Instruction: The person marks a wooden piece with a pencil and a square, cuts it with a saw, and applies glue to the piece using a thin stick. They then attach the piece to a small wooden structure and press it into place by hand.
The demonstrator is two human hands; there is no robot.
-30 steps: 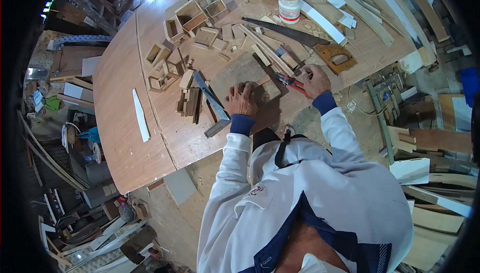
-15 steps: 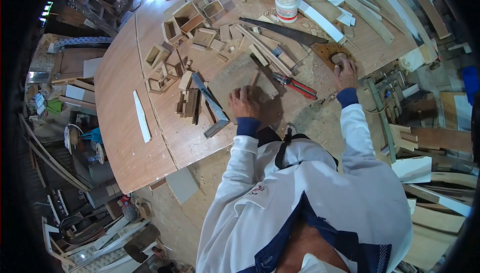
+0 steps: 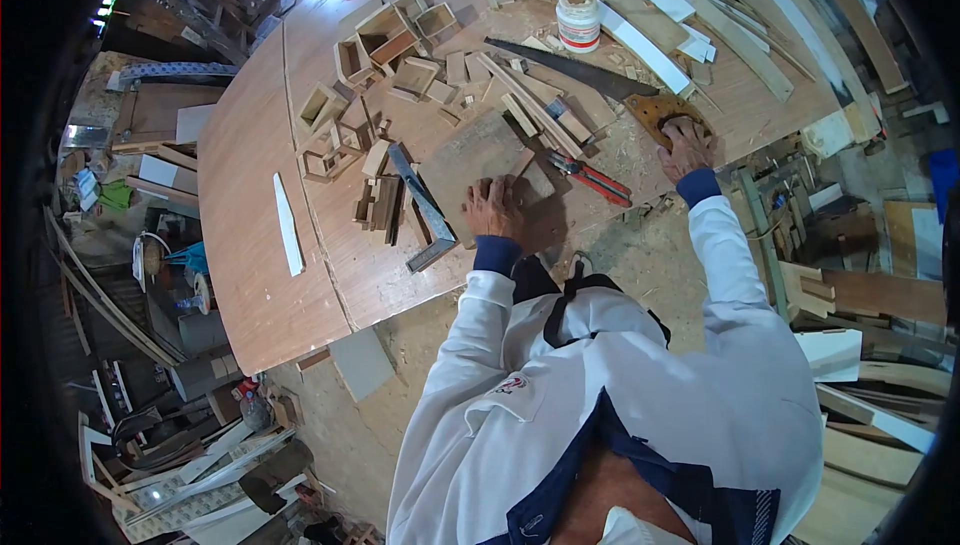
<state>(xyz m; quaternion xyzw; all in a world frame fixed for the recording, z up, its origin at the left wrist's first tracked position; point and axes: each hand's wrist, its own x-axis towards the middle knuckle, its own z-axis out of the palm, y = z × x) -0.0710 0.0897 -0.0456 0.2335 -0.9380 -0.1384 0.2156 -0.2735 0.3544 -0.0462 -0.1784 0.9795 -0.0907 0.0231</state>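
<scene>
My left hand [image 3: 493, 211] lies on a flat wooden board [image 3: 462, 160] near the table's front edge, fingers spread over its surface. A small wood strip [image 3: 523, 162] lies just beyond its fingertips. To the right, my right hand [image 3: 686, 149] has its fingers curled into the wooden handle of a handsaw [image 3: 575, 69], whose dark blade rests on the table pointing left and away. Between my hands is a red utility knife [image 3: 598, 183]. A metal try square [image 3: 421, 195] sits left of the board. My right fingertips are partly hidden in the handle.
Small wooden box frames [image 3: 390, 35] and offcuts cover the table's middle. A white glue jar [image 3: 578, 20] stands behind the saw. Long wood strips [image 3: 640, 40] lie at the back right. A white pointed strip [image 3: 287, 225] lies on the left of the table [image 3: 240, 165].
My right hand's fingers have moved slightly further into the saw handle. My left hand stays on the board. The whole view has shifted a little.
</scene>
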